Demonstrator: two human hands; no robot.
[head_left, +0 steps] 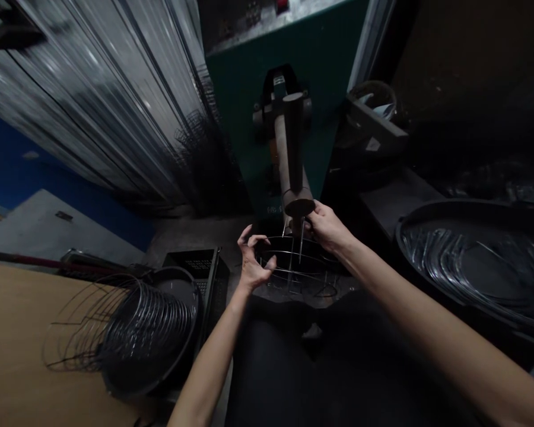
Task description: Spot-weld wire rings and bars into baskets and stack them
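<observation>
A round wire frame (293, 271) with a ring and upright wires sits low in the middle, below the cylindrical metal arm (299, 178) of a green machine (324, 59). Beside its left edge is my left hand (254, 261), fingers curved and apart; the thumb and fingertips lie at the ring's rim without closing on it. My right hand (327, 226) is closed near the arm's lower end, at the top of the upright wires. Its fingertips are partly hidden by the arm, and what they pinch is not clear.
At the left, a black tub (149, 388) holds many wire rings (151, 320), beside a dark crate (196, 258). A large black tub (403, 237) with bent wires (445, 261) stands at the right. Blue and grey panels are at the far left.
</observation>
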